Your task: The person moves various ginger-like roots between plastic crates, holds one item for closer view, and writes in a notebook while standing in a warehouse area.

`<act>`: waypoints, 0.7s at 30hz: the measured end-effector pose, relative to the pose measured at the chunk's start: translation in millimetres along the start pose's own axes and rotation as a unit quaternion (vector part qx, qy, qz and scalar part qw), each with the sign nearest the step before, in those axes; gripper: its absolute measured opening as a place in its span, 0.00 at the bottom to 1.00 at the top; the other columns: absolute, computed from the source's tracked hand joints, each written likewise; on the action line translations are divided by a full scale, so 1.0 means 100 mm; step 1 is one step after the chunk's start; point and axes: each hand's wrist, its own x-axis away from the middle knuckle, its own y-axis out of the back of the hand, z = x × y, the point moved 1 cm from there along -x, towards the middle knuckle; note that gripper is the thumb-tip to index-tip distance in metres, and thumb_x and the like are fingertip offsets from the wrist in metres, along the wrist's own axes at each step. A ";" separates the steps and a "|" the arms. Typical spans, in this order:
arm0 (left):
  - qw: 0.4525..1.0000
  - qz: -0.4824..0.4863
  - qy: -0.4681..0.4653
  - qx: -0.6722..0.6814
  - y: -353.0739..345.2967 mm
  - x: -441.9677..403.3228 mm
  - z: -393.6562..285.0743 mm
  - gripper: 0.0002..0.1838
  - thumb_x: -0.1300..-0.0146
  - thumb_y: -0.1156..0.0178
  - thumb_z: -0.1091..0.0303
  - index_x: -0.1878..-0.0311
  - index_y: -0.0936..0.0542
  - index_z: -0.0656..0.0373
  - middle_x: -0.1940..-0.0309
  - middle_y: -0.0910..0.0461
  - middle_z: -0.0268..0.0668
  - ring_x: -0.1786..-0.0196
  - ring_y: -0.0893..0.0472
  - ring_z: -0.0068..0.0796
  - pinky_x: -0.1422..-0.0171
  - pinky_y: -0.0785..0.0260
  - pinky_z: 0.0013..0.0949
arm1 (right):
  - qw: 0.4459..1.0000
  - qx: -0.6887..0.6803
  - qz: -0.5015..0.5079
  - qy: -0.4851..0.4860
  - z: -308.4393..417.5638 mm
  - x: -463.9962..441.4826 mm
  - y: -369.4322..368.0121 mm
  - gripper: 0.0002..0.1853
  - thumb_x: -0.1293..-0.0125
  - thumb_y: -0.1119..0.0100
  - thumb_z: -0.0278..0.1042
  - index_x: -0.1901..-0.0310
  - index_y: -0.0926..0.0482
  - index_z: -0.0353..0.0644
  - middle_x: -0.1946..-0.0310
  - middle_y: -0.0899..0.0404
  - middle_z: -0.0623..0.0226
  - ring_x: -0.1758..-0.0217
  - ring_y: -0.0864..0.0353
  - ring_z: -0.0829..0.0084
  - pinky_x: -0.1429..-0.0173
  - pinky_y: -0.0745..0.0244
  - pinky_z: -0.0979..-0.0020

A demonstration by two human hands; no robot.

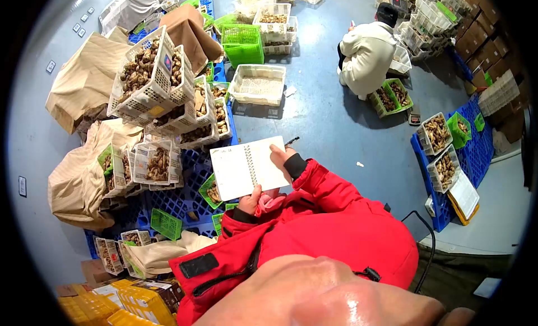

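Note:
An open spiral notebook (232,172) is held up in front of my red jacket, with a little writing at the top of its left page. My left hand (250,201) grips its lower edge near the spiral, thumb on the paper. At the right page, my right hand (282,156) is closed with its thumb against the paper. A dark pen (292,141) sticks out from that hand; part of it is hidden. Some pinkish-red cloth (271,203) bunches beside my left hand, below the notebook.
On the left, white crates (140,79) of mushroom-like produce are stacked on blue pallets (162,205). A white crate (258,85) stands on the floor ahead. A person in a white coat (367,54) bends by green crates (391,97). More filled crates (437,134) sit at right.

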 end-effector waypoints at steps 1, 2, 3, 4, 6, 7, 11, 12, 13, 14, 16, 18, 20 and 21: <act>0.999 0.010 0.024 0.035 0.05 -0.01 0.03 0.18 0.33 0.56 0.68 0.44 0.36 0.68 0.48 0.30 0.41 0.48 0.29 0.32 0.44 0.35 0.35 | 1.000 0.014 -0.009 -0.023 0.04 0.06 -0.02 0.23 0.47 0.40 0.52 0.66 0.26 0.37 0.76 0.28 0.71 0.77 0.31 0.76 0.72 0.35 0.72; 0.996 0.023 0.044 0.069 0.08 -0.03 0.03 0.17 0.33 0.56 0.68 0.44 0.35 0.67 0.49 0.30 0.41 0.49 0.29 0.32 0.45 0.35 0.35 | 0.999 0.031 -0.018 -0.022 0.06 0.05 -0.02 0.23 0.47 0.40 0.53 0.65 0.26 0.36 0.75 0.27 0.70 0.77 0.30 0.75 0.72 0.34 0.72; 0.999 -0.021 -0.025 -0.008 0.00 -0.02 0.03 0.15 0.34 0.55 0.68 0.48 0.33 0.66 0.58 0.26 0.39 0.59 0.25 0.30 0.53 0.30 0.35 | 0.998 0.049 -0.028 -0.020 0.08 0.05 -0.02 0.24 0.47 0.40 0.53 0.64 0.26 0.36 0.75 0.27 0.70 0.76 0.29 0.75 0.72 0.34 0.72; 0.998 -0.042 -0.023 -0.042 0.10 -0.04 0.06 0.14 0.34 0.54 0.68 0.49 0.32 0.65 0.62 0.25 0.38 0.63 0.25 0.29 0.56 0.29 0.35 | 0.997 0.066 -0.038 -0.018 0.09 0.05 -0.02 0.25 0.48 0.40 0.53 0.63 0.26 0.36 0.74 0.26 0.69 0.76 0.28 0.75 0.71 0.33 0.72; 0.991 -0.084 -0.014 -0.107 0.03 -0.05 -0.01 0.11 0.34 0.53 0.67 0.53 0.31 0.63 0.70 0.25 0.35 0.72 0.25 0.27 0.63 0.27 0.33 | 0.999 0.044 -0.016 -0.013 0.03 0.01 0.01 0.26 0.48 0.40 0.53 0.62 0.26 0.35 0.74 0.25 0.67 0.75 0.26 0.74 0.71 0.32 0.72; 0.994 -0.088 0.054 0.018 -0.03 -0.01 0.00 0.09 0.35 0.51 0.66 0.58 0.30 0.62 0.78 0.28 0.33 0.80 0.28 0.26 0.70 0.28 0.31 | 0.999 0.048 -0.006 -0.022 0.02 -0.01 0.03 0.26 0.48 0.40 0.53 0.62 0.26 0.35 0.74 0.25 0.67 0.75 0.26 0.74 0.72 0.32 0.72; 0.996 -0.075 0.029 -0.024 0.35 -0.14 0.22 0.14 0.37 0.47 0.60 0.62 0.26 0.63 0.73 0.23 0.37 0.75 0.24 0.26 0.71 0.30 0.27 | 0.997 0.066 0.006 -0.030 -0.03 -0.12 0.09 0.25 0.47 0.40 0.54 0.62 0.25 0.36 0.74 0.25 0.67 0.75 0.27 0.74 0.72 0.32 0.71; 0.995 -0.081 0.035 -0.041 0.28 -0.12 0.16 0.13 0.37 0.47 0.60 0.62 0.26 0.63 0.74 0.24 0.37 0.76 0.24 0.26 0.72 0.30 0.27 | 0.996 0.078 -0.005 -0.031 -0.02 -0.13 0.09 0.25 0.47 0.41 0.54 0.62 0.25 0.36 0.74 0.25 0.67 0.75 0.27 0.74 0.72 0.32 0.71; 0.994 -0.088 0.041 -0.058 0.23 -0.11 0.13 0.13 0.37 0.47 0.60 0.62 0.26 0.63 0.75 0.24 0.37 0.76 0.24 0.26 0.72 0.30 0.27 | 0.997 0.065 -0.006 -0.027 0.00 -0.08 0.05 0.25 0.47 0.41 0.54 0.63 0.25 0.36 0.75 0.26 0.68 0.76 0.28 0.74 0.72 0.32 0.71; 0.991 -0.097 0.048 -0.074 0.20 -0.09 0.11 0.13 0.37 0.47 0.60 0.62 0.27 0.62 0.76 0.24 0.36 0.77 0.25 0.25 0.73 0.31 0.27 | 0.998 0.057 -0.005 -0.027 0.02 -0.05 0.03 0.25 0.47 0.41 0.54 0.64 0.25 0.36 0.75 0.26 0.68 0.76 0.28 0.74 0.72 0.32 0.71; 0.989 -0.115 0.002 -0.096 0.16 -0.10 0.11 0.12 0.37 0.47 0.61 0.59 0.28 0.61 0.77 0.25 0.36 0.79 0.26 0.25 0.75 0.32 0.27 | 0.999 0.040 -0.002 -0.027 0.03 -0.01 0.00 0.25 0.47 0.41 0.55 0.64 0.25 0.36 0.76 0.26 0.68 0.76 0.28 0.74 0.72 0.33 0.71; 0.986 -0.134 -0.014 -0.095 0.18 -0.12 0.13 0.11 0.37 0.47 0.62 0.59 0.28 0.61 0.78 0.26 0.36 0.80 0.26 0.25 0.76 0.32 0.26 | 0.999 0.038 -0.011 -0.037 0.03 -0.01 0.00 0.25 0.47 0.42 0.55 0.64 0.26 0.36 0.75 0.27 0.68 0.76 0.29 0.75 0.72 0.34 0.70; 0.992 -0.099 0.008 -0.075 0.23 -0.11 0.14 0.12 0.37 0.48 0.63 0.58 0.28 0.62 0.77 0.25 0.35 0.79 0.25 0.26 0.75 0.31 0.27 | 0.998 0.015 -0.021 -0.049 0.02 -0.01 -0.03 0.25 0.47 0.42 0.55 0.64 0.26 0.36 0.75 0.27 0.68 0.74 0.29 0.75 0.71 0.34 0.71; 0.993 -0.093 -0.002 -0.072 0.23 -0.12 0.15 0.12 0.37 0.48 0.63 0.57 0.28 0.63 0.76 0.25 0.35 0.78 0.24 0.26 0.73 0.30 0.27 | 0.999 -0.002 -0.004 -0.054 -0.06 -0.11 0.03 0.25 0.47 0.40 0.53 0.59 0.28 0.36 0.69 0.25 0.65 0.70 0.26 0.70 0.65 0.30 0.68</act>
